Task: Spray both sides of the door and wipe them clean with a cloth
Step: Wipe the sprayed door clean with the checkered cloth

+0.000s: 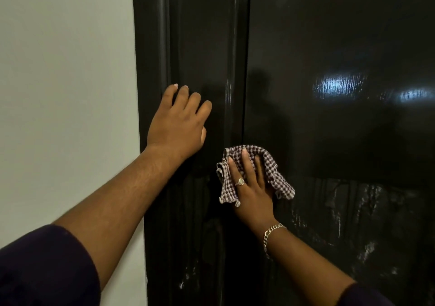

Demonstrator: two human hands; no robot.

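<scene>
A glossy black door (pixel 341 122) fills the right of the head view, with its dark moulded frame (pixel 188 46) to the left. My right hand (pixel 251 188) presses a purple-and-white checked cloth (pixel 275 178) flat against the door near its left edge, fingers straight over the cloth. A ring and a chain bracelet show on that hand and wrist. My left hand (pixel 179 124) rests flat on the frame, fingers straight and holding nothing. Below the cloth the door surface shows wet streaks (pixel 353 223); above it the surface looks smooth and reflective. No spray bottle is in view.
A pale wall (pixel 66 94) runs along the left of the frame. Light reflections (pixel 339 86) gleam on the upper right of the door. Both forearms reach up from the bottom of the view in dark sleeves.
</scene>
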